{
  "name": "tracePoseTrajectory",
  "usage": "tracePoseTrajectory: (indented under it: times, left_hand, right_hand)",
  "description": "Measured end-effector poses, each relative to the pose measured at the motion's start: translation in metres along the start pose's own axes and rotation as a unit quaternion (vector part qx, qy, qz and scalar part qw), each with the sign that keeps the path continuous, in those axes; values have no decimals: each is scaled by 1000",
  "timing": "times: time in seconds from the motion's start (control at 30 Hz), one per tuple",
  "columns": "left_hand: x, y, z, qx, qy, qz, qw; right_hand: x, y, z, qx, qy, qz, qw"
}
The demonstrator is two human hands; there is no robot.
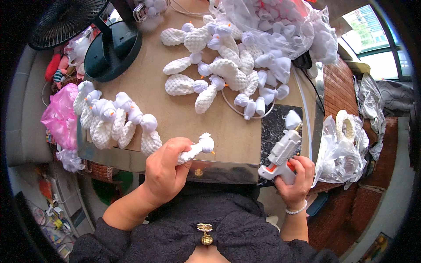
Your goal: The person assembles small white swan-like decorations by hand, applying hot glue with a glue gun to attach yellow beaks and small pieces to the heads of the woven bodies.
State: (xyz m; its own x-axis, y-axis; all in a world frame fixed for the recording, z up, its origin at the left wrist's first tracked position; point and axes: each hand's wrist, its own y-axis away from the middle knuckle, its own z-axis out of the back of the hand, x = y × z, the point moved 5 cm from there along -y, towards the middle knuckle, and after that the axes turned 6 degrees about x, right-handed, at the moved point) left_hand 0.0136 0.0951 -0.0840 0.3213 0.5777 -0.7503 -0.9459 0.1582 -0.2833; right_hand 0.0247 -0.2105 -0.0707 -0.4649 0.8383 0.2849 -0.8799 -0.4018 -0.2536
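Observation:
My left hand [167,167] grips a white crocheted piece [190,154] that ends in a round fabric-covered head [207,144] with a small orange beak. It is held just above the table's front edge. At the right, my right hand [297,176] is closed around the handle of a white and orange hot glue gun [283,153]. The gun's brass nozzle points away from me, beside a white fabric piece [292,120] on a black marbled mat [279,131]. A row of similar finished-looking figures [108,115] with orange beaks lies left of my left hand.
More crocheted pieces [227,72] and small white fabric bundles [273,69] cover the table's far middle. Behind them lies a clear plastic bag [279,23] of white pieces. A black fan [111,52] stands back left. A pink bag [62,115] and a white bag [342,154] flank the table [230,134].

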Motion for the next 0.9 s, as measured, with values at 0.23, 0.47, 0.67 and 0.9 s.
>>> tracePoseTrajectory:
  times: [0.23, 0.47, 0.67, 0.9]
  left_hand:
    - [7, 14, -5, -7, 32, 80, 996]
    - [-1, 11, -5, -3, 23, 60, 998]
    - [3, 16, -4, -6, 14, 59, 998]
    - [3, 16, -7, 13, 33, 59, 998]
  right_hand:
    - [-16, -26, 13, 47, -67, 48, 995]
    - [-61, -112, -10, 126, -123, -3, 984]
    - [-74, -132, -9, 84, 19, 65, 994]
    - [-64, -136, -27, 220, -33, 142, 965]
